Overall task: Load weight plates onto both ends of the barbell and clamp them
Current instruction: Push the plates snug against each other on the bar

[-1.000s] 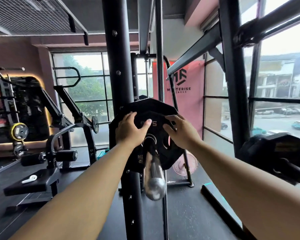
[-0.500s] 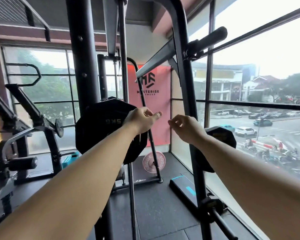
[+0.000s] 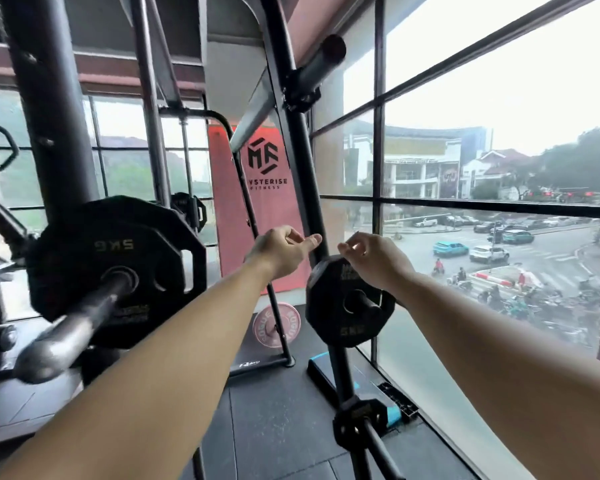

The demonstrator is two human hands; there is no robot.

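Observation:
A black 5 kg plate (image 3: 115, 268) sits on the barbell sleeve (image 3: 66, 337), whose steel end points toward me at the lower left. No clamp shows on the sleeve. A second black 5 kg plate (image 3: 347, 306) hangs on a storage peg of the rack upright (image 3: 291, 161). My left hand (image 3: 281, 251) hovers empty and loosely curled, left of that plate's top. My right hand (image 3: 374, 261) is over its upper right edge, fingers loosely curled; I cannot tell whether it touches the plate.
An empty peg (image 3: 319, 64) sticks out high on the upright, and a lower peg (image 3: 371, 434) juts toward me near the floor. A pink plate (image 3: 278, 323) leans by the banner. A large window (image 3: 499, 237) closes the right side.
Both hands have let go of the plate on the barbell. The view has swung right, and my hands have moved over to the second plate on the rack peg.

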